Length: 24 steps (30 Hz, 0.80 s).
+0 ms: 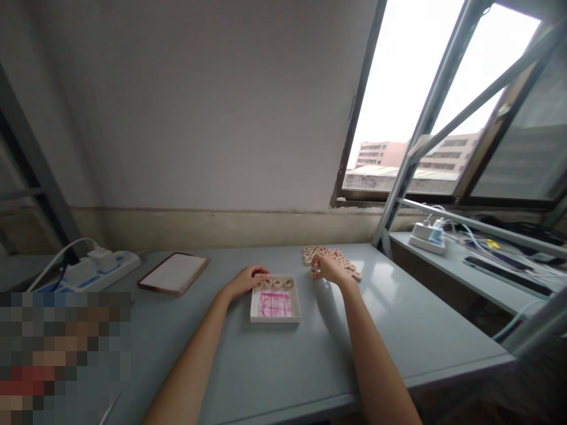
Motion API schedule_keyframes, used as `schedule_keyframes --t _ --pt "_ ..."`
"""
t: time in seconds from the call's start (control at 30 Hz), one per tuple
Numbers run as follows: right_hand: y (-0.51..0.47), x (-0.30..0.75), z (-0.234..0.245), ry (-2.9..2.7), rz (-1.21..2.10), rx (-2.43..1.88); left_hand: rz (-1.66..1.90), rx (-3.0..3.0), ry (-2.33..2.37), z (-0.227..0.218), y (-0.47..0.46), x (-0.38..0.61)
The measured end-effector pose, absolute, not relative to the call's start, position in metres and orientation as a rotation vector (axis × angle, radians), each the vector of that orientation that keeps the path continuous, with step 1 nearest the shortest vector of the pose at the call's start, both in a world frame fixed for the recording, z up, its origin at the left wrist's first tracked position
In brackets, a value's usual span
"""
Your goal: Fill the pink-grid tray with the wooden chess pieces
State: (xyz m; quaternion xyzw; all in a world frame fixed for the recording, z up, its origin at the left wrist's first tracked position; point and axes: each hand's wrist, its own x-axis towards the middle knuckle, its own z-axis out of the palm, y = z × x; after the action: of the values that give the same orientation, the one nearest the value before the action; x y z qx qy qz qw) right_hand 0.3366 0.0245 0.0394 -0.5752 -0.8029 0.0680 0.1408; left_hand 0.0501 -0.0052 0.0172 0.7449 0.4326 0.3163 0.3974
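Note:
A shallow white box [254, 311] lies on the desk in front of me, with a row of round Chinese chess pieces [277, 283] along its far side. Folded paper with pink lines [275, 303] covers its floor. My left hand [244, 282] curls around the box's far left corner, fingertips at the rim. To the right of the box, my right hand [330, 268] is closed in a pinch on one chess piece [314, 271], just over the desk. Beside and behind that hand lies a cluster of loose chess pieces [313, 252], partly hidden by it.
A flat, brown-edged board [173, 273] lies on the desk [274, 366] to the left. A power strip [115, 270] with plugs is at the far left. A metal post [394, 206] stands at the right, before a second desk holding another power strip [427, 237] and cables.

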Motion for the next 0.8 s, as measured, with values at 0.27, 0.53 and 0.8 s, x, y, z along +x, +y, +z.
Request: schedule_keyframes --t 0.27,0.53,0.8 --pt "0.015 0.324 0.058 -2.242 0.358 -1.471 0.792 1.890 1.080 0.018 -0.006 0.048" --pt "-0.014 0.232 0.058 -2.485 0.590 -1.012 0.805 1.896 1.047 0.015 -0.002 0.049" --pt "-0.026 0.208 0.045 -2.579 0.409 -0.954 0.825 1.932 1.076 0.008 0.006 0.045"
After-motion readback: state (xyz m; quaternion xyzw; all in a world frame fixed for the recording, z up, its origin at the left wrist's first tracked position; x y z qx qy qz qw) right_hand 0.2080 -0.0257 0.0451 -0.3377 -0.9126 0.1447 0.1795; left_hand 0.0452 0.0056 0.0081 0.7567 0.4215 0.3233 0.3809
